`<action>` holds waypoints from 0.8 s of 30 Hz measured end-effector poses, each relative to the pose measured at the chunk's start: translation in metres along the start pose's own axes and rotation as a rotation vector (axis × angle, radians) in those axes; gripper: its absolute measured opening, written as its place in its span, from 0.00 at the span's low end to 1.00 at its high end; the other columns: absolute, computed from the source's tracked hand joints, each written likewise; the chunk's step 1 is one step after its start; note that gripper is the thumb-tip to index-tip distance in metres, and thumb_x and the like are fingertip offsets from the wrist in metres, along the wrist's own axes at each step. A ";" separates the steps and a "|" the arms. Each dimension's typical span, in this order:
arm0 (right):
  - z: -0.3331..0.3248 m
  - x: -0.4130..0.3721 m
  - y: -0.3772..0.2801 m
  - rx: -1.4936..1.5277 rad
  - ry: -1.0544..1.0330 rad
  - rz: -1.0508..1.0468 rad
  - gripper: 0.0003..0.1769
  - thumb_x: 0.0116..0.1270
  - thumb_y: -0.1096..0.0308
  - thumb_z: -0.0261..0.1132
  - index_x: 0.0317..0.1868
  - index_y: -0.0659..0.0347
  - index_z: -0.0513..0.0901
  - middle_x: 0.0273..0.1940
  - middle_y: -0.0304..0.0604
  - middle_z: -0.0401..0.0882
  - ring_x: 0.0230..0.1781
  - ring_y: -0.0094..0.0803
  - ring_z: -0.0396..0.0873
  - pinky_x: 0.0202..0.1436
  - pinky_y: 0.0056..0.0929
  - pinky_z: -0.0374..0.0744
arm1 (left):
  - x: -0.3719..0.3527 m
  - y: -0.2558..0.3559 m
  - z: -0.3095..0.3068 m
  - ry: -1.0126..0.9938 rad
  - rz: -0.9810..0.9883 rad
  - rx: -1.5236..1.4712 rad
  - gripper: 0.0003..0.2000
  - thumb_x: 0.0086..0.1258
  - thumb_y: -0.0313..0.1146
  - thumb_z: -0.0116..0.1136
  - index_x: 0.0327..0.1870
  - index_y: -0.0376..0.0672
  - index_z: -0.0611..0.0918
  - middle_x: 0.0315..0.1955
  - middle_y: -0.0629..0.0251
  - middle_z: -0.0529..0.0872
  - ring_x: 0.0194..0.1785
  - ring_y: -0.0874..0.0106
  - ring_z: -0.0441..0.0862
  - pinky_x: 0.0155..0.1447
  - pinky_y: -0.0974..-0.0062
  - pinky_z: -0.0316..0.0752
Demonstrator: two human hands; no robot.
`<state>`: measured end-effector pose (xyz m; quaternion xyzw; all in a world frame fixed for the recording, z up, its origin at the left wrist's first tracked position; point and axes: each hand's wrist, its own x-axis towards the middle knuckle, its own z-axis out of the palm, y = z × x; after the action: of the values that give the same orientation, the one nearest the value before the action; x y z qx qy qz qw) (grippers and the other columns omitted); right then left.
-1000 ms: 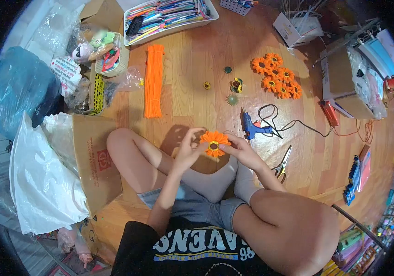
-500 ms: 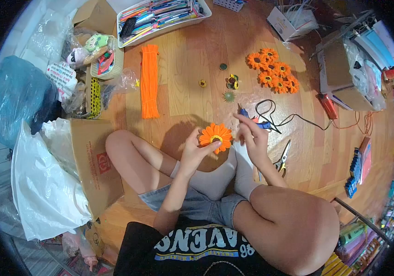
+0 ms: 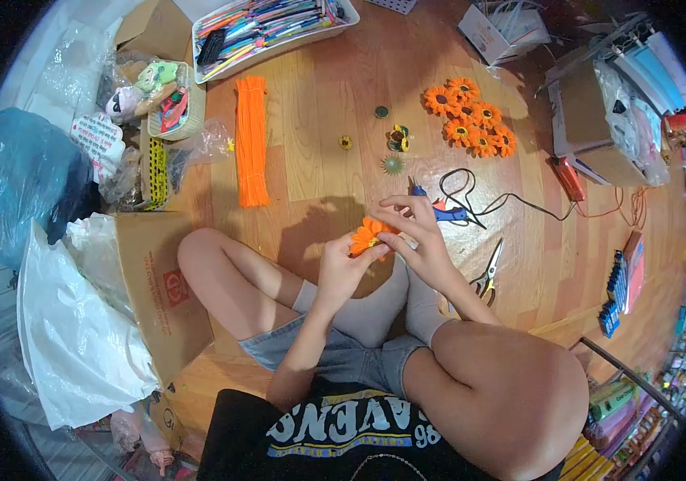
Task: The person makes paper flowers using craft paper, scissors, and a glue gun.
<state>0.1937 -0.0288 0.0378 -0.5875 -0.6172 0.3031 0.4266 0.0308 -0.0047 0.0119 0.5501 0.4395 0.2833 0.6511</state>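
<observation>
An orange flower (image 3: pixel 365 235) with a yellow and dark centre is between both hands, above my crossed legs. My left hand (image 3: pixel 341 271) pinches its near left side, thumb toward the centre. My right hand (image 3: pixel 423 244) closes on the petals at the right, its fingers bent over the top and hiding part of the bloom. Just beyond that hand lies a blue glue gun (image 3: pixel 449 213) with a black cord. Scissors (image 3: pixel 487 274) rest on the floor right of my right wrist.
Several finished orange flowers (image 3: pixel 483 143) lie ahead right. Small flower centres (image 3: pixel 397 138) and a green spiky piece (image 3: pixel 392 165) sit mid-floor. Left of them is a bundle of orange pipe cleaners (image 3: pixel 252 148). A cardboard box (image 3: pixel 162 289) stands by my left knee; a pen tray (image 3: pixel 275 40) is farther off.
My right hand has come in from the right and closed on the flower's petals. The flower has tilted and is more covered. The whole view has shifted slightly.
</observation>
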 end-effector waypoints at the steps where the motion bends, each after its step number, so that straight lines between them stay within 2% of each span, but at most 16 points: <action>1: -0.003 0.001 0.002 -0.158 -0.018 -0.113 0.18 0.55 0.72 0.65 0.48 0.51 0.83 0.50 0.43 0.73 0.49 0.38 0.68 0.54 0.32 0.68 | 0.000 -0.002 0.001 -0.001 -0.001 -0.004 0.09 0.61 0.29 0.63 0.38 0.34 0.82 0.30 0.68 0.85 0.33 0.83 0.79 0.39 0.83 0.73; 2: -0.005 0.002 0.003 -0.314 -0.037 -0.226 0.18 0.55 0.73 0.65 0.49 0.52 0.82 0.52 0.43 0.72 0.50 0.39 0.68 0.55 0.34 0.67 | 0.001 -0.005 0.001 0.030 0.017 -0.027 0.09 0.61 0.29 0.63 0.38 0.34 0.82 0.29 0.67 0.85 0.33 0.82 0.79 0.38 0.83 0.73; 6: -0.002 0.003 0.002 -0.187 -0.035 -0.166 0.15 0.58 0.71 0.64 0.47 0.54 0.83 0.54 0.43 0.73 0.53 0.40 0.67 0.58 0.37 0.65 | 0.002 -0.007 -0.001 0.049 0.057 -0.022 0.09 0.61 0.30 0.63 0.39 0.34 0.83 0.29 0.66 0.86 0.32 0.82 0.79 0.36 0.82 0.73; 8: 0.001 -0.001 0.009 0.210 -0.105 0.012 0.11 0.60 0.68 0.63 0.43 0.57 0.83 0.55 0.43 0.74 0.56 0.40 0.67 0.60 0.37 0.63 | 0.002 -0.006 0.003 0.054 0.055 -0.017 0.10 0.61 0.30 0.63 0.39 0.34 0.83 0.29 0.66 0.86 0.32 0.82 0.79 0.36 0.82 0.73; 10: 0.006 -0.001 0.013 0.232 -0.077 0.044 0.09 0.60 0.67 0.63 0.41 0.58 0.83 0.55 0.43 0.74 0.56 0.40 0.67 0.61 0.36 0.62 | 0.003 -0.003 0.005 0.056 0.057 -0.011 0.10 0.62 0.30 0.63 0.40 0.34 0.83 0.29 0.66 0.86 0.32 0.82 0.79 0.36 0.82 0.73; 12: 0.008 -0.001 0.014 0.252 -0.049 0.075 0.08 0.61 0.66 0.63 0.39 0.59 0.84 0.55 0.44 0.74 0.57 0.40 0.67 0.61 0.36 0.61 | 0.002 0.000 0.007 0.021 -0.002 0.019 0.06 0.64 0.24 0.59 0.40 0.32 0.82 0.32 0.66 0.85 0.36 0.81 0.79 0.41 0.82 0.74; 15: 0.009 -0.003 0.015 0.233 -0.050 0.047 0.08 0.61 0.67 0.62 0.36 0.60 0.84 0.55 0.44 0.75 0.56 0.40 0.67 0.61 0.36 0.62 | 0.000 -0.002 0.013 0.095 0.031 -0.047 0.09 0.63 0.29 0.61 0.40 0.34 0.83 0.29 0.65 0.86 0.32 0.81 0.79 0.37 0.82 0.73; 17: 0.011 -0.005 0.014 0.274 -0.063 0.103 0.08 0.63 0.67 0.61 0.35 0.61 0.85 0.56 0.45 0.73 0.58 0.36 0.65 0.61 0.33 0.61 | -0.001 -0.004 0.014 0.114 0.012 -0.092 0.08 0.63 0.28 0.61 0.39 0.34 0.83 0.29 0.65 0.86 0.33 0.81 0.79 0.37 0.82 0.73; 24: 0.017 -0.006 0.016 0.359 -0.038 0.137 0.09 0.64 0.67 0.60 0.33 0.62 0.84 0.55 0.44 0.72 0.56 0.33 0.64 0.59 0.32 0.63 | -0.003 -0.005 0.018 0.175 0.002 -0.135 0.06 0.63 0.27 0.60 0.37 0.33 0.82 0.28 0.67 0.84 0.34 0.80 0.79 0.39 0.82 0.73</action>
<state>0.1857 -0.0310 0.0154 -0.5368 -0.5200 0.4476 0.4911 0.0445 -0.0171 0.0079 0.4785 0.4741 0.3599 0.6456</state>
